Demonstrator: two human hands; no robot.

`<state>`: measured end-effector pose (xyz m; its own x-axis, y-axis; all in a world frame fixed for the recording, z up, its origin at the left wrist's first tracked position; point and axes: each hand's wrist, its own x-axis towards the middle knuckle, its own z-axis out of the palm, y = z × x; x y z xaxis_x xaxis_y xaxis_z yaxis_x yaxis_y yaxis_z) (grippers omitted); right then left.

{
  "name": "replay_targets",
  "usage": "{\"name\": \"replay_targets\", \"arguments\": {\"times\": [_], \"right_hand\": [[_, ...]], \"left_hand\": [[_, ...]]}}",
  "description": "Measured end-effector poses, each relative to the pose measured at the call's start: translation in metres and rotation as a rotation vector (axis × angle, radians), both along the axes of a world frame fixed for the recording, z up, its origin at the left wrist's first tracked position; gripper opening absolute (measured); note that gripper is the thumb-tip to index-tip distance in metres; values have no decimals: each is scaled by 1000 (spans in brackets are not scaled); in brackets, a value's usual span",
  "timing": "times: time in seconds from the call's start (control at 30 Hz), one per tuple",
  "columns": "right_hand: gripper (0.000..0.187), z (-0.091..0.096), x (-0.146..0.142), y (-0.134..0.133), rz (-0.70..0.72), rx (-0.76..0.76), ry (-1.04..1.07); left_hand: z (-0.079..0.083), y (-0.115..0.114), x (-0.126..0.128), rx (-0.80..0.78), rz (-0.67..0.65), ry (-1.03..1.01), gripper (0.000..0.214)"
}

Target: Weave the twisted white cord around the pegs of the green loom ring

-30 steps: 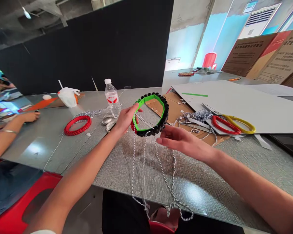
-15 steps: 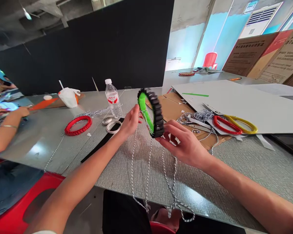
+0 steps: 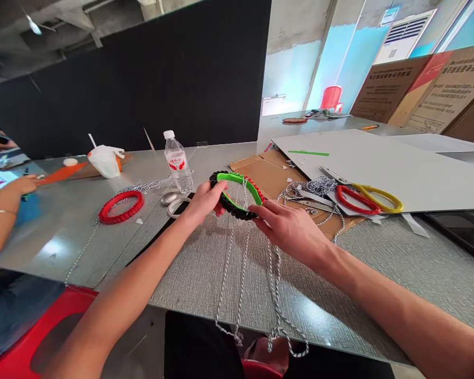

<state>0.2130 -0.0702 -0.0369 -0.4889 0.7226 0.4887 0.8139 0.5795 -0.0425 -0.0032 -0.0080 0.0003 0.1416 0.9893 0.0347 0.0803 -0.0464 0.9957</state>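
Observation:
Between my two hands, above the table, is a ring (image 3: 237, 211) wrapped in black and partly red, with a bright green inner face. My left hand (image 3: 208, 200) is closed on its left side, thumb at the inner edge. At the right side my right hand (image 3: 286, 223) pinches it between thumb and fingers. Black-and-white cords (image 3: 243, 263) hang from the ring down past the table edge, some ending in a knot. A second bunch of cord (image 3: 277, 295) dangles below my right hand.
Scissors (image 3: 357, 200) with red and yellow handles lie by tangled cord (image 3: 319, 185) on cardboard (image 3: 256, 163). A water bottle (image 3: 178, 163), a tape roll (image 3: 177, 208) and a red ring (image 3: 121, 207) stand or lie leftward. A co-worker's arm (image 3: 2, 221) is at far left.
The ring has tipped from upright to a flatter tilt, so its red part now shows. Both hands still hold it, and the view has shifted slightly.

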Motion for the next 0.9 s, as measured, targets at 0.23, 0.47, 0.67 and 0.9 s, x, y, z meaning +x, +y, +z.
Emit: {"name": "replay_targets", "arguments": {"times": [0.23, 0.47, 0.67, 0.9], "right_hand": [[28, 7, -1, -3, 64, -147, 364], [30, 11, 0, -1, -67, -236, 535], [25, 42, 8, -19, 357, -1094, 502], [29, 51, 20, -19, 464, -1307, 166]], "left_hand": [[-5, 18, -13, 3, 87, -55, 18], [-8, 21, -15, 38, 66, -102, 19], [-7, 23, -16, 66, 135, -146, 20], [-2, 21, -15, 95, 136, -231, 21]]}}
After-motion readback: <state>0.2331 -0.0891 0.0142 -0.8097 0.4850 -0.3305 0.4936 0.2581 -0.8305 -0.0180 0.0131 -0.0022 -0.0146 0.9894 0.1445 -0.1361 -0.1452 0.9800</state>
